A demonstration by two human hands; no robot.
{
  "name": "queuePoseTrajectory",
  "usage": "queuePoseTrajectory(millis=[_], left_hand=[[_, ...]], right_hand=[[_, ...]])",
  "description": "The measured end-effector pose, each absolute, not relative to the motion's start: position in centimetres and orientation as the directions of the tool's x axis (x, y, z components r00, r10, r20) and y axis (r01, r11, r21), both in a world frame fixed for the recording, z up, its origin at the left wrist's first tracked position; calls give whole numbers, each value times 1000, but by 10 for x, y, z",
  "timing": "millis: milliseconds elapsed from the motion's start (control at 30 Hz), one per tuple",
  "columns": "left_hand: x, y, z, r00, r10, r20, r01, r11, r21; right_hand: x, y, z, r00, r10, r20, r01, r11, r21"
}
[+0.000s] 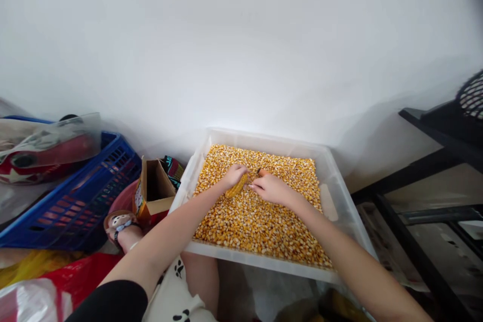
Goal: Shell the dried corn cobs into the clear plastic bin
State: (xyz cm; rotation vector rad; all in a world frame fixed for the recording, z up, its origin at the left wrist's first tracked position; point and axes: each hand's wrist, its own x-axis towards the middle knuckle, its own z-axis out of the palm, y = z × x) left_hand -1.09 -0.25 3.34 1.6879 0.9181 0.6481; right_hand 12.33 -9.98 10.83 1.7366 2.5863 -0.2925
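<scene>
A yellow corn cob (236,186) is gripped in my left hand (236,175), whose fingers are wrapped round its upper end. Close beside the cob, to its right, is my right hand (272,188), with its fingers curled together. A small dark-tipped, orange-looking piece (261,172) shows at the top of that hand; its kind is too small to make out. Both hands are over a bed of loose yellow corn kernels (256,226) spread in a translucent white plastic tub (264,264).
To the left stand an open cardboard box (156,186) and a blue plastic basket (101,196) with bagged things in it. A black metal frame (403,241) is at the right. Behind the tub rises a white wall (241,50). A red bag (83,276) lies at lower left.
</scene>
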Motion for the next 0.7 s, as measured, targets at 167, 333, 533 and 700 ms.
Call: queuePoseTrajectory(millis=[167, 333, 533, 700], left_hand=[[-14, -3, 35, 594, 790, -152, 147, 79, 986], [-14, -4, 34, 595, 779, -195, 148, 132, 980], [-12, -4, 32, 583, 786, -204, 158, 136, 978], [-12, -2, 28, 559, 817, -143, 180, 49, 982]], right_hand=[[124, -99, 102, -284, 956, -74, 950, 271, -153], [121, -98, 100, -248, 966, -70, 963, 238, -128], [117, -100, 101, -221, 972, -79, 971, 212, -106], [117, -98, 93, -208, 978, -36, 971, 202, -130]])
